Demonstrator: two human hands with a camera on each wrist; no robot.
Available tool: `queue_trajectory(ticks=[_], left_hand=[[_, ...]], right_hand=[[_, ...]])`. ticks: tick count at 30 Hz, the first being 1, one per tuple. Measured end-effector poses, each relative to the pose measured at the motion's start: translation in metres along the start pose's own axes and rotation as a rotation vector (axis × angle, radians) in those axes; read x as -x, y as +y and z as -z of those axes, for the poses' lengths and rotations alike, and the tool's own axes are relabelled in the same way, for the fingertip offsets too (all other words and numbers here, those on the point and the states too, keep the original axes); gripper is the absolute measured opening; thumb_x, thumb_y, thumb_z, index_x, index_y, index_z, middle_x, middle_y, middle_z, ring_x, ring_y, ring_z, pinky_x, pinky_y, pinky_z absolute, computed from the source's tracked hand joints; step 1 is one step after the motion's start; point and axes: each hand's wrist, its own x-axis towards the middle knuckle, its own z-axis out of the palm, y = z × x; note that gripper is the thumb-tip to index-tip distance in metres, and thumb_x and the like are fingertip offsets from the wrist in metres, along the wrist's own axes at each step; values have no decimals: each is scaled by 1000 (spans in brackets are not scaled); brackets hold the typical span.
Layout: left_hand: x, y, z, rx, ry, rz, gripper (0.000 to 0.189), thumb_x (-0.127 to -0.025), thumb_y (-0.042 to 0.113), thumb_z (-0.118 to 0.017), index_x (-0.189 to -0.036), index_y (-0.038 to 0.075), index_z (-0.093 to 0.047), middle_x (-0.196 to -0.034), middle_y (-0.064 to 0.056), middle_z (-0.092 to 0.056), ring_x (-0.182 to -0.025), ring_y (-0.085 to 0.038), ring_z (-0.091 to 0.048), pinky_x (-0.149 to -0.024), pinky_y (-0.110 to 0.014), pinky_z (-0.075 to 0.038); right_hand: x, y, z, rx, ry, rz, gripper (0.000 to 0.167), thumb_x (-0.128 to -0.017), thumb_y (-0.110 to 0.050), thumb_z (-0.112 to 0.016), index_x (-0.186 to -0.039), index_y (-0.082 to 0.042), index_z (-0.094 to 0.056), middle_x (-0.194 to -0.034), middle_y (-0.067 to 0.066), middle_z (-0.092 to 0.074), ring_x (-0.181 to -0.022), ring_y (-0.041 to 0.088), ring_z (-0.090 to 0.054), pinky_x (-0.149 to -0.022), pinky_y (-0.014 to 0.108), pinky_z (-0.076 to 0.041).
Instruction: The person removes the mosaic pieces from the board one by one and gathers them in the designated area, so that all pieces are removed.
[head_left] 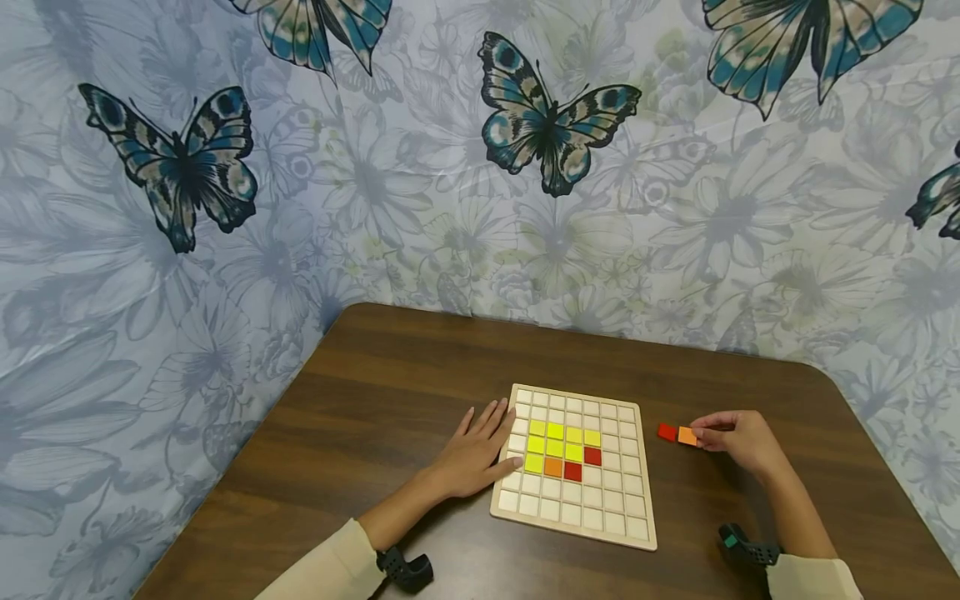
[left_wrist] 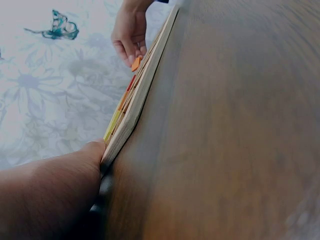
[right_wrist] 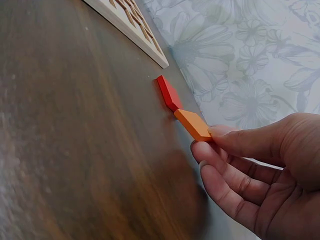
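A wooden grid board (head_left: 573, 532) lies on the table. Several yellow tiles (head_left: 555, 445), one orange tile (head_left: 552, 467) and two dark red tiles (head_left: 592, 456) sit in its middle cells. My left hand (head_left: 467, 460) rests at the board's left edge, fingers extended over the rim and thumb reaching onto the cells. To the right of the board, my right hand (head_left: 741, 442) pinches a loose orange tile (right_wrist: 194, 125) between thumb and fingertips. Just left of that tile lies a loose red tile (right_wrist: 169, 94), close to or touching its corner.
The dark brown wooden table (head_left: 390, 375) extends around the board, with its far edge against a wall covering (head_left: 442, 250) printed with butterflies and flowers. Each wrist wears a black band, one at the left (head_left: 405, 570) and one at the right (head_left: 748, 545).
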Motion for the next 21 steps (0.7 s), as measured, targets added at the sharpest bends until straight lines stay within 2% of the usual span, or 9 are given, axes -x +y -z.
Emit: queue_trajectory(ticks=[9,21], left_hand=[[1,2,0,14,3,-5,80,-106,58,-37,-163,7,-14,-169,-15,-7,-156,-30,-7,-121,-59,-7],[0,2,3,12,-2,-1,80,-106,57,-37,-163,7,-15,-169,-16,-8,-156,-30,-6,-121,-59,-7]], right_hand=[[-1,2,-4,-21,14,-7,25,-96,-5,-69,-111,16,-70,-95,14,-74,-78,17,-72,-72,30,-60],[-4,0,-8,2,56,-27,26,-96,-8,-70,-111,14,-71,-92,12,-75,-76,13,-72,-70,26,-59]])
